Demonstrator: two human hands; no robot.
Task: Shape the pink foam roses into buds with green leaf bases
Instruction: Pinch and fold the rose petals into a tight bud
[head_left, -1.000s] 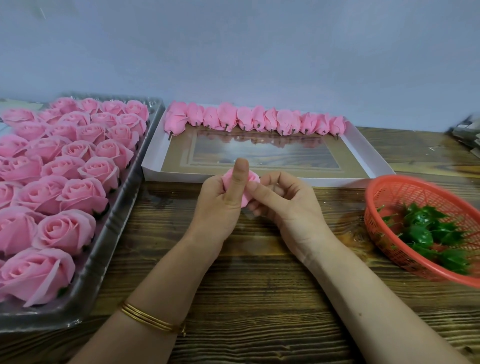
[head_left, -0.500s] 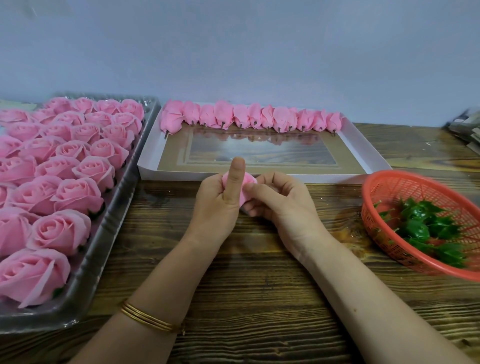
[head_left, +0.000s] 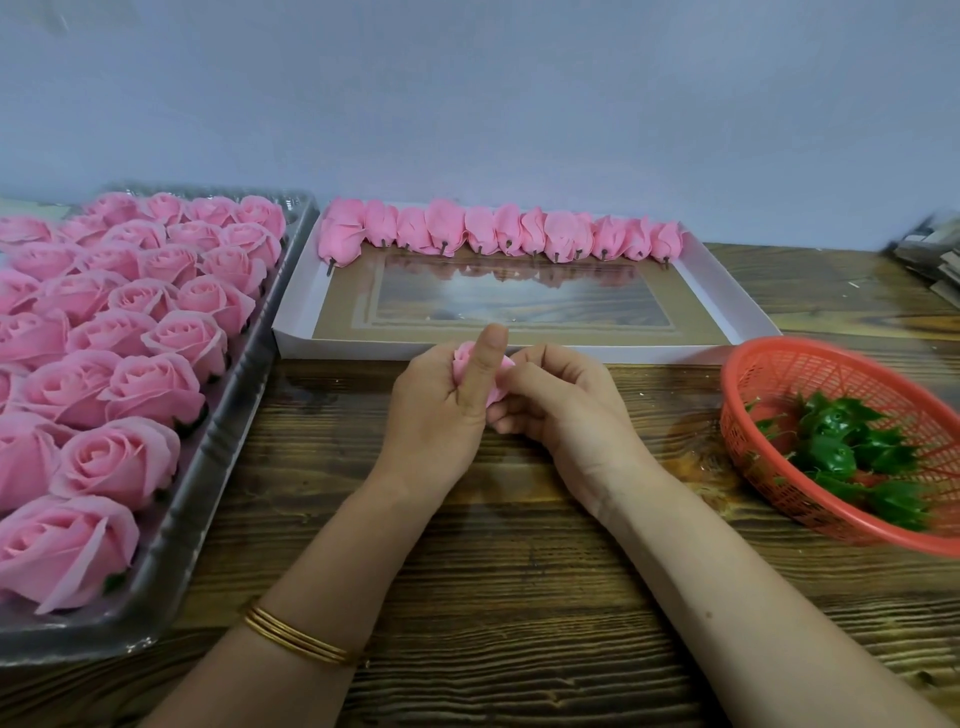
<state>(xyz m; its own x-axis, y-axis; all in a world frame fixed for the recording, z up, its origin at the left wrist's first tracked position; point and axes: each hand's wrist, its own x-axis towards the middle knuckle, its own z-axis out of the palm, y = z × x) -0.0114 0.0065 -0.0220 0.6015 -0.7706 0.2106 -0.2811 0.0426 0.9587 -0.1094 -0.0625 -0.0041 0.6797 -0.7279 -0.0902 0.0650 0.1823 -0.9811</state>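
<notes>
Both hands meet over the wooden table around one pink foam rose (head_left: 464, 359). My left hand (head_left: 441, 410) grips it, thumb upright across its front. My right hand (head_left: 558, 400) pinches its right side with curled fingers. Most of the rose is hidden by the fingers. Several open pink roses (head_left: 130, 332) fill the clear plastic tray (head_left: 228, 415) at the left. A row of shaped pink buds (head_left: 498, 231) with short stems lies along the far edge of the white box lid (head_left: 727, 291). Green leaf bases (head_left: 841, 447) lie in the orange basket (head_left: 779, 364) at the right.
A gold bangle (head_left: 301, 639) circles my left wrist. A stack of papers or card (head_left: 930, 249) sits at the far right edge of the table. A pale wall runs behind everything. Bare wood table (head_left: 493, 571) lies between the tray and the basket.
The hands stay together on the rose, the fingers shifting slightly around it. The view has drifted a little; the trays and basket have not moved.
</notes>
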